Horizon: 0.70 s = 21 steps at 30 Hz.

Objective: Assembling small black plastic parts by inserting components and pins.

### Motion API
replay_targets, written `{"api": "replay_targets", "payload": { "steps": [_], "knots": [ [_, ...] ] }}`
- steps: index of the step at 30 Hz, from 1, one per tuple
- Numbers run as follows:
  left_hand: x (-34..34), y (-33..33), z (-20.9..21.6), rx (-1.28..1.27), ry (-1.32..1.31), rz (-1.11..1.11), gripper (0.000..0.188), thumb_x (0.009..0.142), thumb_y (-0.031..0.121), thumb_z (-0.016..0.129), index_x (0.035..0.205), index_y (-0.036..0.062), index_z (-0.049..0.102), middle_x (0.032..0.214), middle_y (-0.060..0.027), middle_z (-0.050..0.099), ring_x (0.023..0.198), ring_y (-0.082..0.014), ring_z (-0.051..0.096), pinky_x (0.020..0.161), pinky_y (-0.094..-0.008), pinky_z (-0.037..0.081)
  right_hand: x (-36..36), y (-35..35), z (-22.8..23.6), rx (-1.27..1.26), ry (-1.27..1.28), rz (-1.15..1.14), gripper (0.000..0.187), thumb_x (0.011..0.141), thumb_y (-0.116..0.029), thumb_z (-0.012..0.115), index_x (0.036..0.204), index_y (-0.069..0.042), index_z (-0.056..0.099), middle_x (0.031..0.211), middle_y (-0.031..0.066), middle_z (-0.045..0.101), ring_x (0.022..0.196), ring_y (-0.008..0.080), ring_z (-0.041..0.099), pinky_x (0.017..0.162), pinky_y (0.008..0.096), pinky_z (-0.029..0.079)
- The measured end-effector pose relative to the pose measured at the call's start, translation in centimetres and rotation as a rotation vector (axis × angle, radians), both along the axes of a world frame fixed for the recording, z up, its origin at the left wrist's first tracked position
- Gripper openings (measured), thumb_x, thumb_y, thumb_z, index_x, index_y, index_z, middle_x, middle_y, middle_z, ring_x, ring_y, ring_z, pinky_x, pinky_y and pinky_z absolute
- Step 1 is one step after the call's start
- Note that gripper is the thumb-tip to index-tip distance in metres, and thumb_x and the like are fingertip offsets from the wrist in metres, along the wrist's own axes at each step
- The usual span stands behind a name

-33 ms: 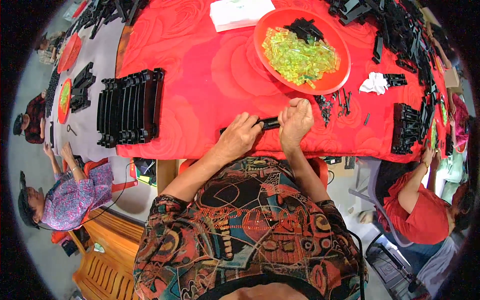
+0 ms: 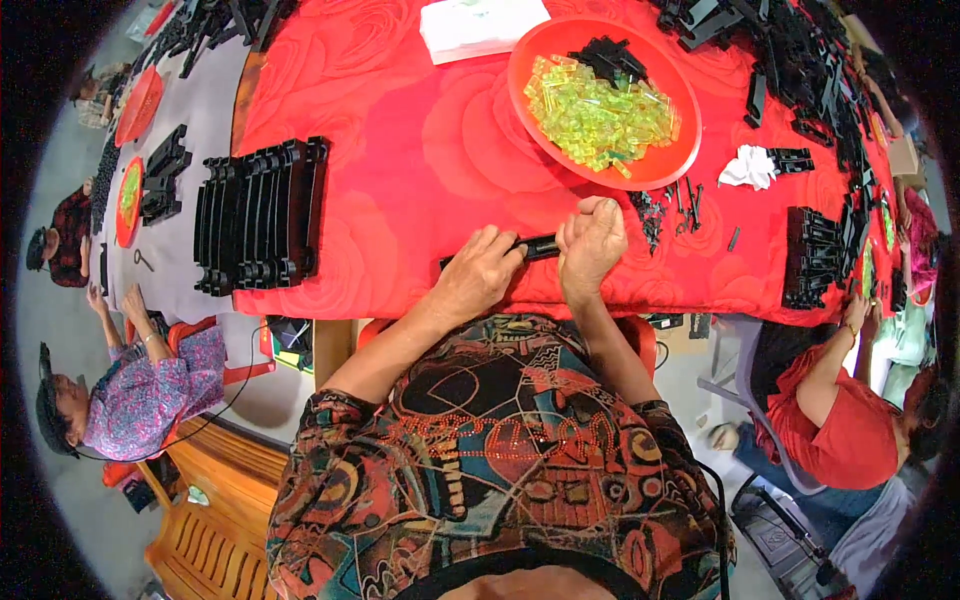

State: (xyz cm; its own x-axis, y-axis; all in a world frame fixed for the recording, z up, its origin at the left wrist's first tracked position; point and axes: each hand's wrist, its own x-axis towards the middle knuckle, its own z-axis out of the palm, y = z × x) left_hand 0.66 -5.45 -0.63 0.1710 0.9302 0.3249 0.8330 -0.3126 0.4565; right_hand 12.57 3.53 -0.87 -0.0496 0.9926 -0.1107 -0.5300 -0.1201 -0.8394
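Note:
A long black plastic part (image 2: pixel 541 247) lies level at the near edge of the red table. My left hand (image 2: pixel 478 268) is closed over its left portion, covering much of it, with one dark end showing past the wrist side. My right hand (image 2: pixel 592 243) is curled into a fist at the part's right end. What else its fingers hold, if anything, is hidden. Just beyond my right hand is an orange-red bowl (image 2: pixel 520 100) with translucent yellow-green pieces (image 2: pixel 600 115) and small black pieces (image 2: pixel 608 60).
Black bar-shaped parts (image 2: pixel 258 215) stand in a row at left. Small dark bits (image 2: pixel 650 215), a crumpled white tissue (image 2: pixel 748 167) and heaped black parts (image 2: pixel 800 80) lie to the right. A white box (image 2: pixel 480 27) sits at the back. Co-workers sit on both sides.
My hands and the black part look unchanged. At the right, the seated co-worker's leg and foot have shifted slightly.

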Motion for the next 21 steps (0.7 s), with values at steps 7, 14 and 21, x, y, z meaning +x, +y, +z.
{"api": "replay_targets", "payload": {
  "steps": [7, 14, 21],
  "knots": [
    [-0.08, -0.07, 0.22, -0.047, 0.015, 0.014, 0.021, 0.073, -0.001, 0.055, 0.093, -0.0039, 0.059, 0.097, -0.0169, 0.054, 0.081, -0.0313, 0.051, 0.074, -0.0378, 0.044, -0.13, 0.18, 0.2, 0.027, 0.022, -0.006, 0.032, 0.097, -0.029, 0.038, 0.081, -0.002, 0.045, 0.048, -0.005, 0.025, 0.035, 0.0044, 0.024, 0.033, 0.0222, 0.022],
    [-0.04, 0.01, -0.13, 0.014, -0.042, 0.022, 0.019, 0.072, 0.002, 0.056, 0.09, -0.0021, 0.06, 0.093, -0.0129, 0.053, 0.082, -0.0287, 0.049, 0.073, -0.0367, 0.043, -0.08, 0.25, 0.54, -0.002, 0.042, -0.056, 0.032, 0.097, -0.029, 0.038, 0.083, 0.0, 0.045, 0.047, -0.0042, 0.023, 0.035, 0.0055, 0.022, 0.033, 0.0232, 0.022],
    [0.02, -0.05, -0.18, 0.031, -0.024, 0.033, 0.02, 0.072, 0.002, 0.056, 0.09, -0.0035, 0.061, 0.093, -0.0134, 0.054, 0.082, -0.0287, 0.05, 0.073, -0.0368, 0.043, -0.09, 0.25, 0.46, 0.0, 0.044, -0.058, 0.034, 0.097, -0.03, 0.038, 0.084, 0.0, 0.045, 0.047, -0.0039, 0.023, 0.035, 0.006, 0.023, 0.033, 0.0233, 0.022]
  ]
}}
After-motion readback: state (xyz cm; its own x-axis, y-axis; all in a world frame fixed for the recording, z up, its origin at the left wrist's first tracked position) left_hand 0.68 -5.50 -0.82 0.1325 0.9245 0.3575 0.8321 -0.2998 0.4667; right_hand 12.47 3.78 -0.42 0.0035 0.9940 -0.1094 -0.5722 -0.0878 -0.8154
